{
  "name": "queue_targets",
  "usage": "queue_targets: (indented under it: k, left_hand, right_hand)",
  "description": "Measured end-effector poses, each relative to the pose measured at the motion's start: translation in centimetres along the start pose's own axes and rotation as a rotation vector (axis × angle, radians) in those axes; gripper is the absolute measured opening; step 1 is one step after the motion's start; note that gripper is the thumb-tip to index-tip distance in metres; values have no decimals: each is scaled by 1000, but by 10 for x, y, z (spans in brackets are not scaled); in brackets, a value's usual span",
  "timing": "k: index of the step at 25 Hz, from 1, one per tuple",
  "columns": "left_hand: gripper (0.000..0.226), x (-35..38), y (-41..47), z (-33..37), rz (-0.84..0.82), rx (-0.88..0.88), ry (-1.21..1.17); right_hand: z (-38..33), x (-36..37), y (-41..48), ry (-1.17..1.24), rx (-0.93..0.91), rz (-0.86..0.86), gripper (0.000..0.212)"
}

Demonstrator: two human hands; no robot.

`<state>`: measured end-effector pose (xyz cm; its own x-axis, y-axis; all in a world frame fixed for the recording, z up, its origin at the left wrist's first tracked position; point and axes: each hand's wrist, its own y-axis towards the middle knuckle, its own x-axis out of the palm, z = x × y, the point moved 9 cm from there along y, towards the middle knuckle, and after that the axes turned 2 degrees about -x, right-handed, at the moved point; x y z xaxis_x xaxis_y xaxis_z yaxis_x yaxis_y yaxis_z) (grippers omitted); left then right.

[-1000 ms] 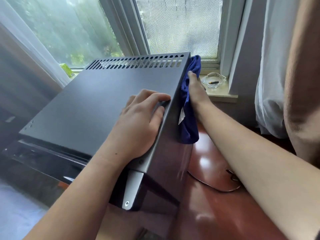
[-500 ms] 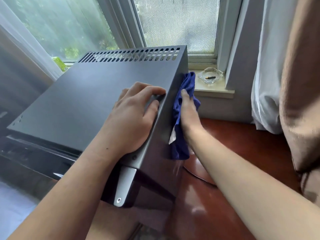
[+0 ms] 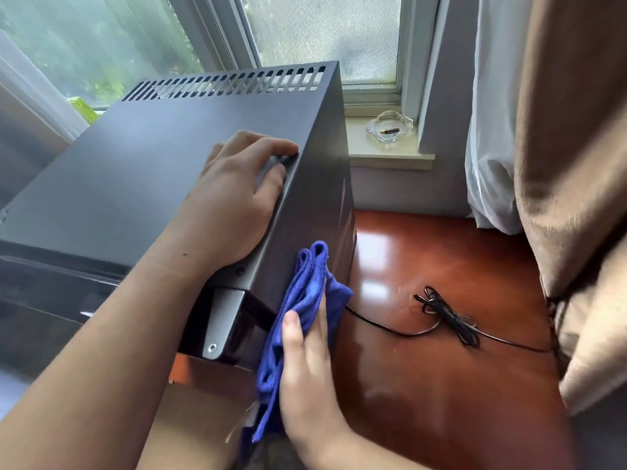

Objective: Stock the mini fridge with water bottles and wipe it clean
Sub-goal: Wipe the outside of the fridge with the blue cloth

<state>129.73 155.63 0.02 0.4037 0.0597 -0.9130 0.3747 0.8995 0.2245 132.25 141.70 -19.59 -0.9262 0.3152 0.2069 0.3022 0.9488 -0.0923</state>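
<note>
Right hand [image 3: 307, 374] fingers [image 3: 291, 337] cover the blue cloth [image 3: 305, 300] beneath them; its lower end blurs. Fridge [image 3: 135, 178] front runs off the left edge; left hand [image 3: 234, 201] fingertips [image 3: 285, 149] curl out of sight.

Bright daylight comes in through the window [image 3: 325, 39]; it makes white shiny spots on the red table [image 3: 424, 385]; the edges look bent and a bit blurry; the fridge [image 3: 135, 171] top looks softly lit.

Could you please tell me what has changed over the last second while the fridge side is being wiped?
The right hand has drawn the blue cloth along the fridge's right side, from the back edge near the window to the front corner. The left hand stays pressed flat on the fridge top. The cloth is still held.
</note>
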Motion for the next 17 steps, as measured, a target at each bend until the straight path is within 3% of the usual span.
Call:
queue_targets:
  k: [7,14,17]
  left_hand:
    - [33,0,-3,-1,11,9,-3]
    - [32,-1,-2,-1,17,-4,-3]
    - [31,-2,-1,-1,20,-10,-12]
  right_hand:
    - [2,-2,19,36,37,16,81]
    - [-17,-30,159,-30,26,62,96]
    - [-8,-37,230,54,66,57,100]
